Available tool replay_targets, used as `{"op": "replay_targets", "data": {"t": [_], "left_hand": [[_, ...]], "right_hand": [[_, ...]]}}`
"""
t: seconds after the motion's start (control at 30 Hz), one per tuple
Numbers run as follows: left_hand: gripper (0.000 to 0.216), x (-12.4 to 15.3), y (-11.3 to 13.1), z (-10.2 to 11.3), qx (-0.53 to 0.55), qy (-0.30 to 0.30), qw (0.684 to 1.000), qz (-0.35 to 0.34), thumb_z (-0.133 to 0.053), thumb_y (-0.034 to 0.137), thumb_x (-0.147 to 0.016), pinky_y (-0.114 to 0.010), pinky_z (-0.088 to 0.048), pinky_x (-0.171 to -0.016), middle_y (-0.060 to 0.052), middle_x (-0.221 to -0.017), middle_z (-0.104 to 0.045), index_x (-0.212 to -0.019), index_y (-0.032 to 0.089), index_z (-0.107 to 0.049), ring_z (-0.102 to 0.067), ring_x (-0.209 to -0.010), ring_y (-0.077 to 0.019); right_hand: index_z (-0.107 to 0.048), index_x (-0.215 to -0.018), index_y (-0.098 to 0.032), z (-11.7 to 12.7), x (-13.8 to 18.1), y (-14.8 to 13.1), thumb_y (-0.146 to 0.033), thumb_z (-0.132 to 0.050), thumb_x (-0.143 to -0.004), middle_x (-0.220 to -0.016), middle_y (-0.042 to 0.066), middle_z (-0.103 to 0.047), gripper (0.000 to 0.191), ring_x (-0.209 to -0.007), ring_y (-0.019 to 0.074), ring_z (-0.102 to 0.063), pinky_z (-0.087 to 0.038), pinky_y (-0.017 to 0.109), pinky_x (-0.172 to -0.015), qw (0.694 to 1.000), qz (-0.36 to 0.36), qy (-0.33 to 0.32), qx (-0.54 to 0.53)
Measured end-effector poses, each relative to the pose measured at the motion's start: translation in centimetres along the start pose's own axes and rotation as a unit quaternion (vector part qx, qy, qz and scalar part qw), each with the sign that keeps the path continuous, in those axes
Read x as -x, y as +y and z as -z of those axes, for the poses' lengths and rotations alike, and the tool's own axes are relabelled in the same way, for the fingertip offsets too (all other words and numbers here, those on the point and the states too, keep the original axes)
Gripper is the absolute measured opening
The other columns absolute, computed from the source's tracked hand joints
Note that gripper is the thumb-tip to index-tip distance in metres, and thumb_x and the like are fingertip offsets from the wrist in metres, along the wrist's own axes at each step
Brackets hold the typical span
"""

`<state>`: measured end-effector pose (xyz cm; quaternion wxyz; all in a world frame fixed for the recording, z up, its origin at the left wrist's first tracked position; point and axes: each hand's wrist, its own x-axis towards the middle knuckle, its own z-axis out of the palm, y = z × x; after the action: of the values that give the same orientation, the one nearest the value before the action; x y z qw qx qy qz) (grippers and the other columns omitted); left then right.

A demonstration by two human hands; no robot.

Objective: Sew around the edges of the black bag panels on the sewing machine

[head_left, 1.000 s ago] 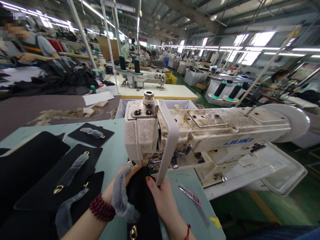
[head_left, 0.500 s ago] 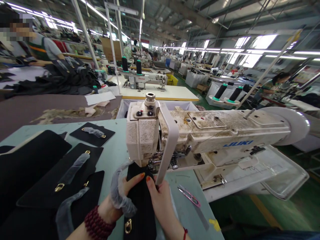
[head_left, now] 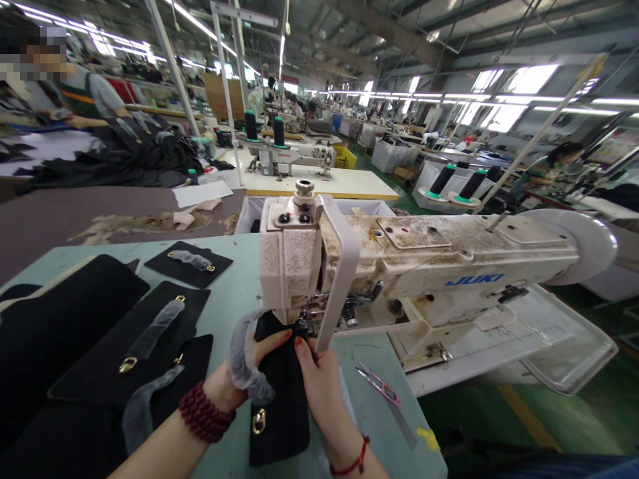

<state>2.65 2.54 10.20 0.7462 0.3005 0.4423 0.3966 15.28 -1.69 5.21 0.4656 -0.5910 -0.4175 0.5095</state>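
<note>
A black leather-like panel [head_left: 280, 399] lies lengthwise under the presser foot of the white sewing machine [head_left: 287, 266], its far end at the needle area. It carries a gold buckle [head_left: 259, 421] and a handle strap wrapped in clear film [head_left: 240, 356]. My left hand [head_left: 249, 366] reaches through the strap loop, thumb pressed on the panel and the other fingers mostly hidden. On the panel's right edge, my right hand [head_left: 319, 372] has its thumb on top and its fingers curled by the machine's guard bar [head_left: 342, 279].
Pink-handled thread snips [head_left: 379, 386] lie on the green table right of my hand. Several black panels with wrapped straps [head_left: 154, 329] are spread at the left. Beyond the machine stands another sewing table [head_left: 349, 183]. A co-worker [head_left: 84, 93] is at the far left.
The black panel has slid forward under the machine, bringing its near edge into view. Both my hands have moved forward slightly with it. The view has shifted a little.
</note>
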Motion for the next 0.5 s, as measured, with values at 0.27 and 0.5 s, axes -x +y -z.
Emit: {"op": "replay_targets", "data": {"t": [0.27,0.5], "left_hand": [[0.038,-0.9,0.5,1.2,-0.030,-0.043,0.997,0.060,-0.079,0.036,-0.067,-0.047,-0.056,-0.086,-0.011,-0.089,-0.076,-0.098,0.016,-0.071,-0.071,-0.093,-0.0348],[0.038,-1.5,0.4,1.5,-0.057,-0.036,0.997,0.033,-0.081,0.030,-0.067,-0.038,-0.059,-0.082,-0.011,-0.094,-0.076,-0.102,0.016,-0.073,-0.072,-0.087,-0.0283]], "right_hand": [[-0.047,-0.068,-0.013,0.8,0.6,-0.3,-0.071,-0.043,-0.084,-0.055,-0.001,-0.042,0.060,-0.049,0.0056,-0.038,-0.027,0.017,-0.046,0.997,-0.007,-0.072,0.028],[-0.068,-0.094,-0.013,19.6,2.7,-10.5,-0.063,-0.053,-0.083,-0.076,0.012,-0.062,0.054,-0.062,0.0133,-0.056,-0.044,0.027,-0.060,0.901,0.213,0.282,0.252]]}}
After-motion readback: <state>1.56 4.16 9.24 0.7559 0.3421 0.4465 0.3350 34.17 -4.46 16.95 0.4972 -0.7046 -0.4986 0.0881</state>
